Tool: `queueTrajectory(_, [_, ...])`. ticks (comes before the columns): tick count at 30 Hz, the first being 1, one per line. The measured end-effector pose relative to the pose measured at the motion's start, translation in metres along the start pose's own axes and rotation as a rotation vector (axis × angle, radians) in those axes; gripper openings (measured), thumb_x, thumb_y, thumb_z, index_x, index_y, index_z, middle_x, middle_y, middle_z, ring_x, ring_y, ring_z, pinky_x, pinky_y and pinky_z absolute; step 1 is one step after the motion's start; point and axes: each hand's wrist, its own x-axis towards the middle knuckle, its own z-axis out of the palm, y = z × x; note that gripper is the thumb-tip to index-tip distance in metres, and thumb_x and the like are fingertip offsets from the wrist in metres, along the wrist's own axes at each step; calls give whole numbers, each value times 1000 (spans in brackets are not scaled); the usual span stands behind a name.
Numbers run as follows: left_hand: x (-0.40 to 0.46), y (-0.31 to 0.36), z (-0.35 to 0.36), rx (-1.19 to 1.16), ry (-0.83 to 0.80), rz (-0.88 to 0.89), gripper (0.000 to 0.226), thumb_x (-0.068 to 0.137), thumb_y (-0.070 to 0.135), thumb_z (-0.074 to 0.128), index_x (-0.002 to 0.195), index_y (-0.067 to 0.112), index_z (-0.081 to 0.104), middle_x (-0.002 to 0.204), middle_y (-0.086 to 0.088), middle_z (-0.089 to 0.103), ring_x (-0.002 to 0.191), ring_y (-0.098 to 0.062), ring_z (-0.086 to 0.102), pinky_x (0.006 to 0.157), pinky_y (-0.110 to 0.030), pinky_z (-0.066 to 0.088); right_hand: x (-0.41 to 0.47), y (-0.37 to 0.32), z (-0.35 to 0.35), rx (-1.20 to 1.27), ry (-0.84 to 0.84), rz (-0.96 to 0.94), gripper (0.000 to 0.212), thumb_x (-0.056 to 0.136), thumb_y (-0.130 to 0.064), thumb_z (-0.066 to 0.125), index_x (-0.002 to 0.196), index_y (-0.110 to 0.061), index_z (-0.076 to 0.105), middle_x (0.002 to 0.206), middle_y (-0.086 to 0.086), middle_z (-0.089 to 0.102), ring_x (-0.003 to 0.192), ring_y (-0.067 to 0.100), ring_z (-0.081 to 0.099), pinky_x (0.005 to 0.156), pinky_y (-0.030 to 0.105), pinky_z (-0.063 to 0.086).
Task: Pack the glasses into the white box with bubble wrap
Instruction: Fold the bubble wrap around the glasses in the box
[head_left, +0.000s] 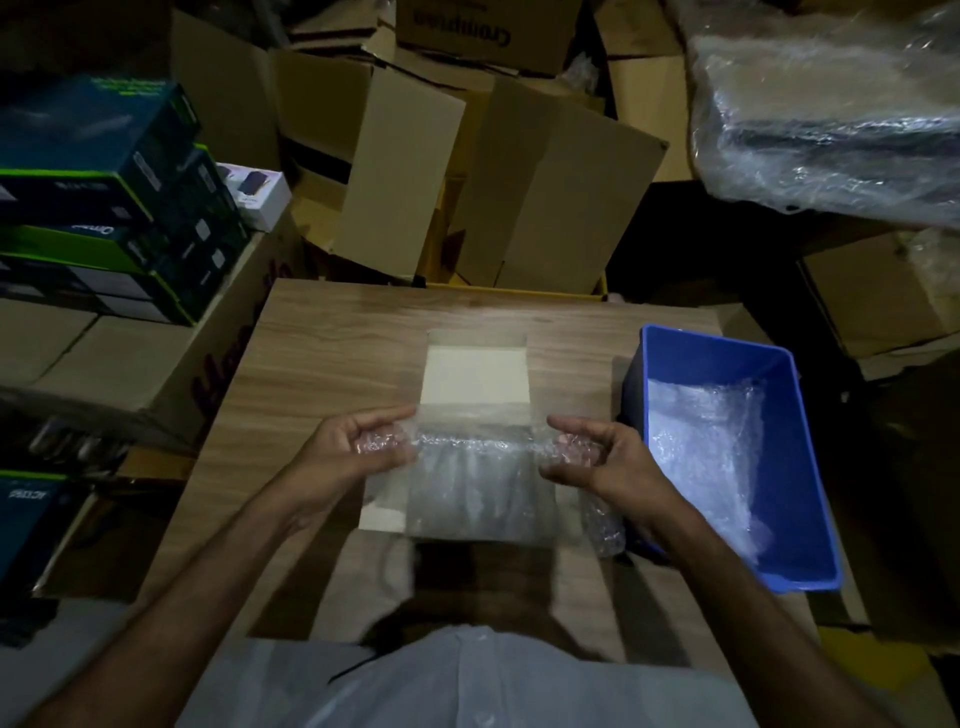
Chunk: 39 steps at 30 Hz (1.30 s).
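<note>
Wood-grain table (332, 353) fills the middle of the frame, ringed by cardboard cartons (545, 197) in dim light. At centre, the left hand (358, 447) and right hand (597, 457) each curl their fingers around one end of a bubble wrap sheet (475, 483), thumbs pressed on top. Its long axis runs left to right across the open white box (475, 379), which it partly covers. A blue bin (789, 441) holding more wrap sits at right. Glasses cannot be made out.

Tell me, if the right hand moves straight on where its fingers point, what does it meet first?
The right hand points toward the left hand, along the bubble wrap both hold above the white box. It would probably crumple that wrap first; depth is unclear.
</note>
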Motion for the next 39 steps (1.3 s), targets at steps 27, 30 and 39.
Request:
queueTrajectory(27, [3,27,55,-1,-134,21,48,83,14,77,124,2,56,106,-15,77,94,-33,71,89,-45,56,-14,-14,32,1039,-372,303,87,78,-65,70,138,-4,54,127,22,68,118,34,66,104,46,51])
queueTrajectory(30, [-4,15,67,-45,39,31,56,85,13,79,133,16,49,109,-16,76,97,-31,75,84,-48,62,-18,-2,50,817,-390,205,65,91,-32,74,145,-8,49,140,25,58,128,43,58,105,57,48])
queueTrajectory(39, [-8,6,51,-45,24,112,59,77,7,81,131,24,64,126,-6,72,111,-22,71,88,-29,60,-22,0,44,382,-65,-124,121,76,2,84,154,-55,11,137,23,57,109,28,70,93,50,59])
